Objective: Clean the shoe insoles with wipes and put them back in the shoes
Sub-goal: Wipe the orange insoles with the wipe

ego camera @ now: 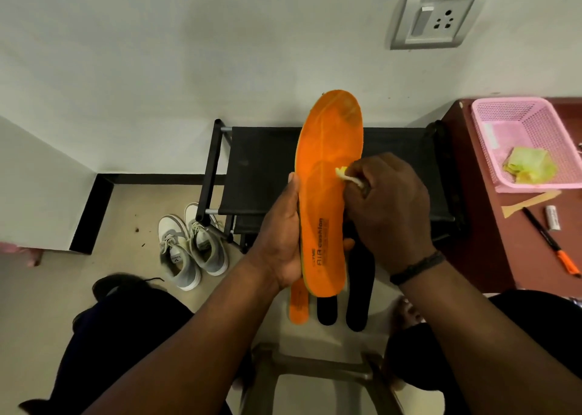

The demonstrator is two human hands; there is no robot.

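Left hand gripping upright orange insole by its left edge, right hand pinching crumpled wipe against its middle, black rack behind, grey shoes on floor at left.

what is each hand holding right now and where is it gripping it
The left hand grips the orange insole along its left edge, near the heel half. The right hand pinches a crumpled wipe in its fingers, pressing it on the insole.

A wall socket sits at one o'clock. At three o'clock a brown table carries a pink basket, a black-and-orange pen and a small white tube. A black rack stands at centre.
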